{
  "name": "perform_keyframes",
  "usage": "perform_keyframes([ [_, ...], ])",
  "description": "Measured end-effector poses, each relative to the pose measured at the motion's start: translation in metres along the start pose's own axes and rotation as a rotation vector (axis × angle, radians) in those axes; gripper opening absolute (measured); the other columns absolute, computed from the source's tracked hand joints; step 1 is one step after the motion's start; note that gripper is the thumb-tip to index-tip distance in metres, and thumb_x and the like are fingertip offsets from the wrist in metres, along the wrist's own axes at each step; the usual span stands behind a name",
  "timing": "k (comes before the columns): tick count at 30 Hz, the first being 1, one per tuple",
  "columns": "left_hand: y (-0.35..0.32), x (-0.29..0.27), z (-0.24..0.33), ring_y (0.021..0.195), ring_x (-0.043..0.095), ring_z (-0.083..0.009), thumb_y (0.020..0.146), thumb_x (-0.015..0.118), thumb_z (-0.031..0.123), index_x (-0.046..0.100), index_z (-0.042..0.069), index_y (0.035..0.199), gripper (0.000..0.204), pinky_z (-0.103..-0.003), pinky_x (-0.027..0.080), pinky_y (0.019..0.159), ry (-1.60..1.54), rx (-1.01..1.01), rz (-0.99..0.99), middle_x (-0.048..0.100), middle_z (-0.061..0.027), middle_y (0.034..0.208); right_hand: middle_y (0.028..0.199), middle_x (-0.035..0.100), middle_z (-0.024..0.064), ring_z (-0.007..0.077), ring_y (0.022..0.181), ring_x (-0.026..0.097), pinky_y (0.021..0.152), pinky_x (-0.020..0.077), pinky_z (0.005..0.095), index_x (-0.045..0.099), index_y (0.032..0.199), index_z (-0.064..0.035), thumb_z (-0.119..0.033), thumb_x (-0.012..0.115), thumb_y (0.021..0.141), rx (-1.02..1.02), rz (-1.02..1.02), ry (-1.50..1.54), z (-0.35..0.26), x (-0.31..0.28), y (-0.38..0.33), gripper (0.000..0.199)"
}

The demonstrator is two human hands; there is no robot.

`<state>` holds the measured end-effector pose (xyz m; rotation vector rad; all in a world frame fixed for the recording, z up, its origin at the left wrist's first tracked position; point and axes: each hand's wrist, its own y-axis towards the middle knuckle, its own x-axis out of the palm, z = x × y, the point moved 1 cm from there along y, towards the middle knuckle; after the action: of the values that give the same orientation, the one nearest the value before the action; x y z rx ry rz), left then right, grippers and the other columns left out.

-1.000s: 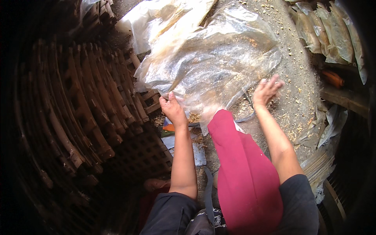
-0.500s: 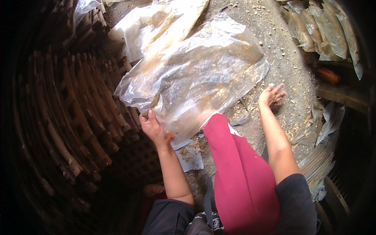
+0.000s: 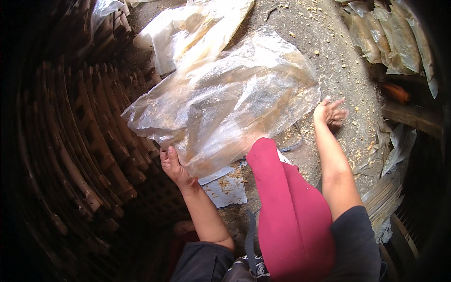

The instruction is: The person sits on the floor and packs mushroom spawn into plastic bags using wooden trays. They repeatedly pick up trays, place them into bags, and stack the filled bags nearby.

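A large, crumpled sheet of clear plastic [image 3: 239,101] with brownish smears lies across the ground in front of me. My left hand [image 3: 176,167] pinches its near left edge, thumb on top and the other fingers mostly under the plastic. Just past the sheet's right edge is my right hand [image 3: 330,113], apart from it, holding nothing, with its slightly blurred fingers spread above the crumb-strewn ground [image 3: 347,80]. My bent knee in dark red cloth [image 3: 286,202] comes up between my forearms, close to the sheet's near edge.
More whitish plastic [image 3: 197,33] lies beyond the sheet. Stacked slatted wooden racks [image 3: 89,136] stand at the left. A pale flat piece [image 3: 228,188] with crumbs lies near my left wrist. Brownish plastic sheets [image 3: 392,40] hang at the far right, above a wooden beam [image 3: 411,117].
My left hand has moved left and slightly nearer, drawing the plastic sheet's left corner with it. My right hand has shifted slightly right, still apart from the sheet.
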<state>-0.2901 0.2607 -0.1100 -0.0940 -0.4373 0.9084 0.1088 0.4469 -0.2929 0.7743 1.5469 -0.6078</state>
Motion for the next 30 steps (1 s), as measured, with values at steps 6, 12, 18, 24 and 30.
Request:
perform_keyframes([
  [6,-0.008,0.023,0.023,0.101,0.057,-0.0251,0.089,0.048,0.014,0.051,-0.001,0.119,0.034,-0.037,0.045,0.089,-0.042,0.000,-0.073,0.058,-0.0126,0.113,0.150,-0.002,0.0203,0.0339,0.139,-0.005,0.107,-0.0087,0.0546,0.010,0.146,-0.0227,-0.047,0.038,0.092,-0.324,-0.148,-0.302,0.001,-0.025,-0.008,0.066],
  [12,-0.018,0.018,0.065,0.067,0.058,-0.0181,0.070,0.058,0.018,0.065,-0.007,0.085,0.030,-0.030,0.045,0.062,0.032,-0.176,-0.530,0.063,-0.0158,0.077,0.150,-0.001,0.0187,0.0312,0.140,-0.002,0.110,-0.0037,0.0513,0.006,0.146,-0.0236,-0.046,0.041,0.091,-1.045,-0.103,0.021,-0.025,-0.050,-0.046,0.069],
  [18,-0.048,0.064,0.142,0.044,0.050,-0.0234,0.062,0.055,-0.001,0.065,-0.013,0.083,0.026,-0.031,0.035,0.049,-0.034,0.042,-1.235,0.057,-0.0157,0.055,0.151,0.005,0.0178,0.0347,0.139,0.010,0.111,0.0094,0.0493,0.004,0.146,-0.0264,-0.031,0.075,0.070,-1.528,-0.506,0.678,-0.141,-0.176,-0.119,0.104],
  [24,-0.113,0.044,0.247,0.044,0.054,-0.0216,0.079,0.055,0.009,0.065,-0.015,0.085,0.026,-0.028,0.038,0.052,0.226,0.122,-1.676,0.060,-0.0149,0.058,0.149,0.012,0.0200,0.0392,0.138,0.009,0.110,0.0142,0.0538,0.015,0.144,-0.0281,-0.030,0.084,0.055,-1.911,-0.505,0.732,-0.184,-0.266,-0.167,0.113],
  [30,-0.206,-0.027,0.347,0.052,0.050,-0.0143,0.077,0.057,0.012,0.065,-0.010,0.095,0.029,-0.027,0.040,0.053,0.526,0.152,-0.935,0.063,-0.0123,0.068,0.113,0.059,0.0092,0.0304,0.114,0.048,0.095,0.0375,0.0394,0.061,0.088,-0.0090,-0.012,0.066,0.075,-2.200,-0.867,0.714,-0.178,-0.328,-0.224,0.014],
])
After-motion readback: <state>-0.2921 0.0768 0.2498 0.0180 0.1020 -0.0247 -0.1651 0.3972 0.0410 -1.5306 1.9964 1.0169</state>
